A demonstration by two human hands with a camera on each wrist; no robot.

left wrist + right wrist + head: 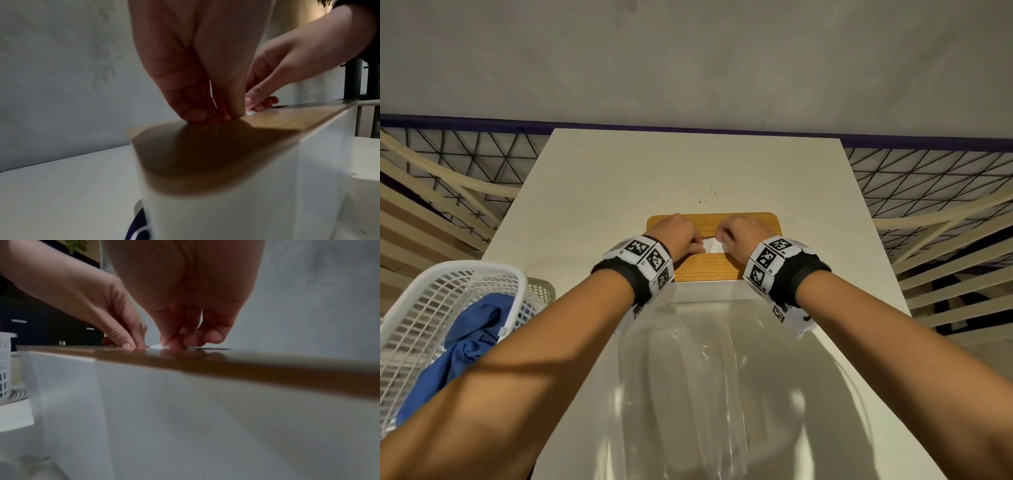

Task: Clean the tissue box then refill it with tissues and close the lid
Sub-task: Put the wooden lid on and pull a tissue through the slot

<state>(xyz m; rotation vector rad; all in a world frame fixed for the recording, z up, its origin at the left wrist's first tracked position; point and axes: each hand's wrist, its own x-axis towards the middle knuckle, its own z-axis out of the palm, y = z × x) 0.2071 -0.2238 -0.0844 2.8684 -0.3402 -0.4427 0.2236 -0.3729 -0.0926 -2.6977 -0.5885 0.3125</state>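
A white tissue box (pixel 705 293) stands mid-table with its wooden lid (pixel 709 269) on top. A bit of white tissue (pixel 711 246) pokes up through the slot in the lid. My left hand (pixel 681 236) and right hand (pixel 736 236) meet over the slot, fingers curled down. In the left wrist view the left hand (pixel 197 113) has bunched fingertips on the lid (pixel 205 154) beside the tissue (pixel 249 112). In the right wrist view the right hand (pixel 174 344) pinches the tissue (pixel 156 346) just above the lid (pixel 226 360). The box's inside is hidden.
A white mesh basket (pixel 424 291) holding a blue cloth (pixel 465 342) sits at the table's left front. A crumpled clear plastic wrapper (pixel 705 377) lies in front of the box. Small brown specks (pixel 705 200) mark the table behind it. Slatted frames flank the narrow table.
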